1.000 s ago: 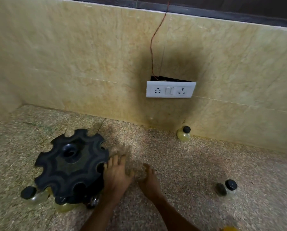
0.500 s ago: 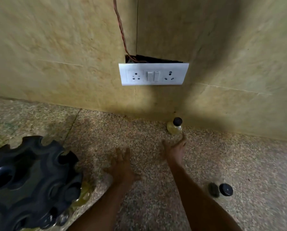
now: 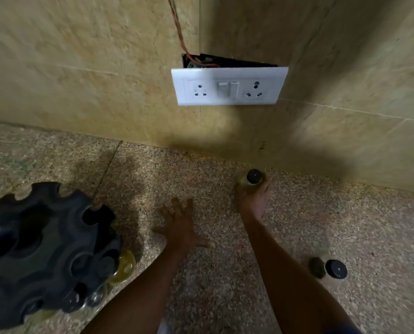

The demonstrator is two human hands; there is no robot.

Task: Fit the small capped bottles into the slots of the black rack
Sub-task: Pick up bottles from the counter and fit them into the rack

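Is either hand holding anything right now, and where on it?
The right hand grips a small bottle around its body, below the black cap. The left hand holds nothing.

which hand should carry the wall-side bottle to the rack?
Right hand: its fingers already wrap the bottle. Left hand is spread and holds nothing, though nearer the rack.

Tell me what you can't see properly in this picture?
- Black rack, head view: cut off by the left edge; its top hides most of the bottles underneath.
- Right hand, head view: blurred; its fingers reach the yellow bottle, grip unclear.
- Bottle at right: too small to tell its contents.
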